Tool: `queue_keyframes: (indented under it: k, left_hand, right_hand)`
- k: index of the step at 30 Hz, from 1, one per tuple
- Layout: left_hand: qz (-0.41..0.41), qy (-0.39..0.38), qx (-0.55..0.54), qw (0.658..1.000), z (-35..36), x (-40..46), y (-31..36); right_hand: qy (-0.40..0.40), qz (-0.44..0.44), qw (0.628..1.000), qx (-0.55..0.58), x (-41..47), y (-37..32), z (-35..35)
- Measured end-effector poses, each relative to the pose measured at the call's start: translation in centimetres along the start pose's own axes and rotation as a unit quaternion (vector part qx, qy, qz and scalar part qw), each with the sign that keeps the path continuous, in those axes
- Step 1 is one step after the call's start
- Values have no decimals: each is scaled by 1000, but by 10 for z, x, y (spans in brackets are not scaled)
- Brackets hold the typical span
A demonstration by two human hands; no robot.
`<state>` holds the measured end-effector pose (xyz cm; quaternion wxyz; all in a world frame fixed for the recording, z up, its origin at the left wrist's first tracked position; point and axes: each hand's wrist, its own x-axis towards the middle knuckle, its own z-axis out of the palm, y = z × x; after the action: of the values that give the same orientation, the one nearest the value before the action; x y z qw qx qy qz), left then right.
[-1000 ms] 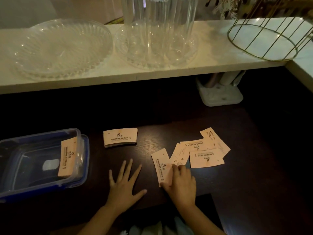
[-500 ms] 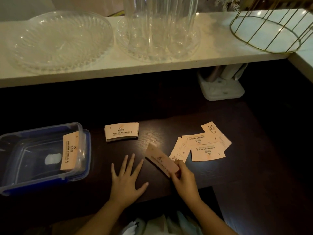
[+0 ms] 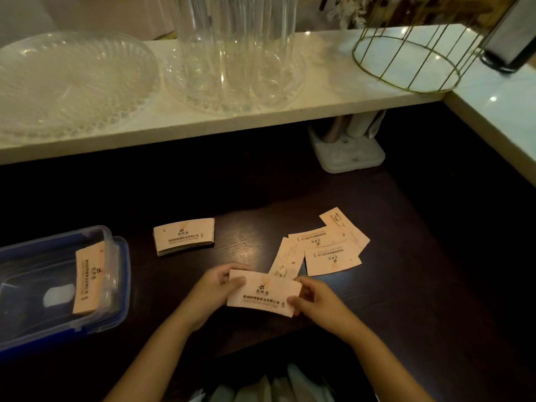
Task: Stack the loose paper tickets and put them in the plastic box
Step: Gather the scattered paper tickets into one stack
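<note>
A pale paper ticket (image 3: 262, 293) is held flat above the dark table between both hands. My left hand (image 3: 210, 294) grips its left end, my right hand (image 3: 316, 300) its right end. Several loose tickets (image 3: 324, 248) lie overlapping on the table just beyond my right hand. A neat stack of tickets (image 3: 184, 236) lies further left. The clear plastic box (image 3: 111, 256) with a blue rim sits at the left edge, with one ticket (image 3: 88, 281) leaning inside against its right wall.
A white shelf (image 3: 324, 91) runs across the back with a glass dish (image 3: 72, 82), tall clear glasses (image 3: 232, 47) and a gold wire basket (image 3: 406, 62). A white holder (image 3: 348, 152) stands under the shelf. A pale counter (image 3: 499, 117) borders the right side.
My right hand lifted one ticket off the table and turned it flat. My left hand rose from the table and took hold of the ticket's left end.
</note>
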<state>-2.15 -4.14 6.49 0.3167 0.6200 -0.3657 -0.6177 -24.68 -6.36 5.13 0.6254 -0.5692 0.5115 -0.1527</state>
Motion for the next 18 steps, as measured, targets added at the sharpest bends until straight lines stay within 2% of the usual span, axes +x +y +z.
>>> queue_keyframes:
  k: [2,3,5,7,11,16,18]
  left_hand:
    - [-22,52,-99,993,5,1,-3]
    - [-35,77,-154,984,6,1,-6]
    - [-67,113,-238,962,5,3,-12]
    - [-95,134,-287,944,3,4,-18]
    - [-121,136,-342,922,0,7,-20]
    - [-98,126,-321,933,0,10,-18]
    - [-91,145,-310,935,2,12,-16]
  right_hand:
    - [82,8,996,29,2,2,-14]
    - [162,18,986,24,5,7,-22]
    - [342,51,938,-37,11,18,-42]
    - [431,117,886,-125,19,27,-57]
    - [429,232,842,-228,35,36,-54]
    - [470,242,823,-207,43,46,-46]
    - [493,203,832,-152,43,49,-49]
